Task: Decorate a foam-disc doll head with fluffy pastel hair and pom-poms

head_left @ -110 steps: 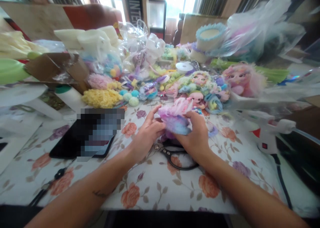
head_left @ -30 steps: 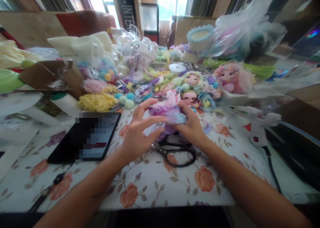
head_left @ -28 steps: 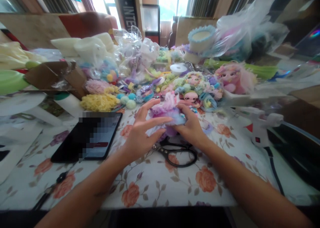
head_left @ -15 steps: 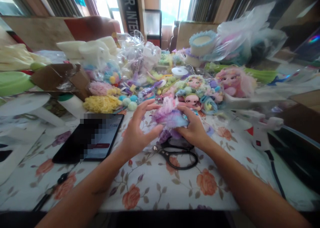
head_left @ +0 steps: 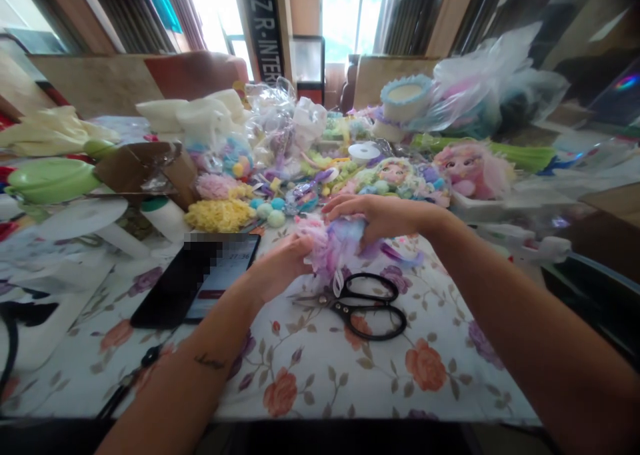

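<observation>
Both hands work a fluffy pink, purple and blue tulle bundle (head_left: pixel 333 248) just above the flowered tablecloth (head_left: pixel 350 375). My left hand (head_left: pixel 280 265) grips its lower left side from below. My right hand (head_left: pixel 373 215) lies over the top with fingers curled down onto it. A white ribbon loop hangs from the bundle's underside. Black scissors (head_left: pixel 360 302) lie on the cloth right under the bundle, handles toward the right.
A dark tablet (head_left: pixel 200 282) lies left of my left hand. Behind are yellow yarn (head_left: pixel 217 214), pompoms (head_left: pixel 273 210), doll heads (head_left: pixel 395 172), a pink plush (head_left: pixel 467 165), a ribbon spool (head_left: pixel 364 151) and plastic bags. A white glue gun (head_left: pixel 540 248) rests at right, a green bowl (head_left: pixel 53 178) at left.
My right hand has swung from beside the bundle to over its top. My left hand has closed in from open fingers to a grip underneath. The view tilted slightly.
</observation>
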Available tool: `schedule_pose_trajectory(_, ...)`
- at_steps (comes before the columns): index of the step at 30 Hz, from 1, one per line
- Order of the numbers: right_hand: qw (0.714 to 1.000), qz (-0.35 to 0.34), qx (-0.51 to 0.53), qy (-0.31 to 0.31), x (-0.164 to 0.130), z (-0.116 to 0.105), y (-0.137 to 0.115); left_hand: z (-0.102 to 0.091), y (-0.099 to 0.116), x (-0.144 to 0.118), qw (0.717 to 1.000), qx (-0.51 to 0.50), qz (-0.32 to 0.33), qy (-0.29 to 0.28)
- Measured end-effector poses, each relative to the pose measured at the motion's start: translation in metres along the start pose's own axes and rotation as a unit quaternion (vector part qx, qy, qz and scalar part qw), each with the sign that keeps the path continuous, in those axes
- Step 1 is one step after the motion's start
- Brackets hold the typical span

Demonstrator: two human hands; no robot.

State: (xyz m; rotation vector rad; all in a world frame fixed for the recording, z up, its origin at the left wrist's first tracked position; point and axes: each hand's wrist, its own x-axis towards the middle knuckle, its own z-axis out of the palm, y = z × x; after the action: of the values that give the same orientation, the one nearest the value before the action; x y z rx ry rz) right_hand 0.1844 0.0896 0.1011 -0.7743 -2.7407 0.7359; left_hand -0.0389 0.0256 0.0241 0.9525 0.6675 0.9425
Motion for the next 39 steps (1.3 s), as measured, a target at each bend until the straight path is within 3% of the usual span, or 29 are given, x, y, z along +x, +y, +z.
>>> schedule_pose_trajectory(7,0.99,-0.049,-0.038,-0.123,0.044,-0.007,-0.004,0.016,-0.003,-0.002,0.99,-0.124,-0.051,0.053)
schedule_pose_trajectory(10,0.984,-0.034,-0.039,-0.171,0.056,-0.007,-0.005,0.016,0.001,-0.001,0.985,-0.143,-0.066,0.068)
schedule_pose_trajectory(19,0.984,0.006,-0.011,-0.18,0.063,-0.004,0.009,0.017,0.002,-0.001,0.987,-0.132,-0.074,0.046)
schedule_pose_trajectory(22,0.993,-0.001,0.025,-0.112,0.052,-0.005,0.012,0.016,0.002,0.001,0.983,-0.159,-0.066,0.057)
schedule_pose_trajectory(24,0.999,0.019,0.038,0.002,0.035,-0.004,0.01,0.014,0.003,0.002,0.979,-0.177,-0.062,0.077)
schedule_pose_trajectory(26,0.988,0.081,0.021,0.13,0.011,0.003,0.003,0.01,0.005,0.004,0.975,-0.19,-0.059,0.096)
schedule_pose_trajectory(27,0.98,0.122,0.002,0.154,-0.002,0.009,-0.001,0.009,0.006,0.005,0.974,-0.193,-0.052,0.106)
schedule_pose_trajectory(28,0.976,0.154,-0.009,0.152,-0.015,0.018,-0.006,0.007,0.007,0.006,0.973,-0.192,-0.039,0.118)
schedule_pose_trajectory(30,0.982,0.183,-0.008,0.049,-0.039,0.039,-0.017,0.004,0.007,0.008,0.972,-0.181,-0.001,0.15)
schedule_pose_trajectory(32,0.979,0.2,-0.03,-0.015,-0.055,0.062,-0.027,0.002,0.007,0.009,0.968,-0.167,0.024,0.186)
schedule_pose_trajectory(35,0.978,0.195,-0.063,-0.028,-0.062,0.085,-0.037,0.002,0.006,0.01,0.962,-0.149,0.042,0.224)
schedule_pose_trajectory(39,0.979,0.192,-0.053,-0.041,-0.061,0.086,-0.037,0.003,0.005,0.009,0.961,-0.142,0.055,0.23)
